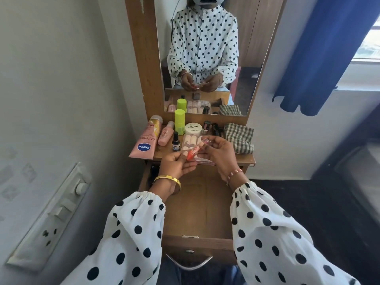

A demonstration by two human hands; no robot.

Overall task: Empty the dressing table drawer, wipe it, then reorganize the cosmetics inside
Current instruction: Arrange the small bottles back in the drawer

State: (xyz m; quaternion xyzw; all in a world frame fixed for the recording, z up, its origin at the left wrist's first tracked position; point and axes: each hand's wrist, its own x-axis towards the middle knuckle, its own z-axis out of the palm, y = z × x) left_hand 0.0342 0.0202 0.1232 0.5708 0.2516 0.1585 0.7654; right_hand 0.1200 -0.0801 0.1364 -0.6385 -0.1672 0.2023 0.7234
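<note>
White corner wall, tall wooden mirror (205,48), and below it the narrow wooden bench (245,159) lined with cosmetics: a pink Vaseline lotion tube (144,144), a lime-green cylindrical bottle (179,122), a round white nail-polish-remover tub (193,128), a folded green checked cloth (239,137). The wooden drawer (200,204) stands pulled out. Above it, the left hand (177,164) pinches the orange end of a small orange-and-clear tube (195,150); the right hand (219,152) grips its clear end.
</note>
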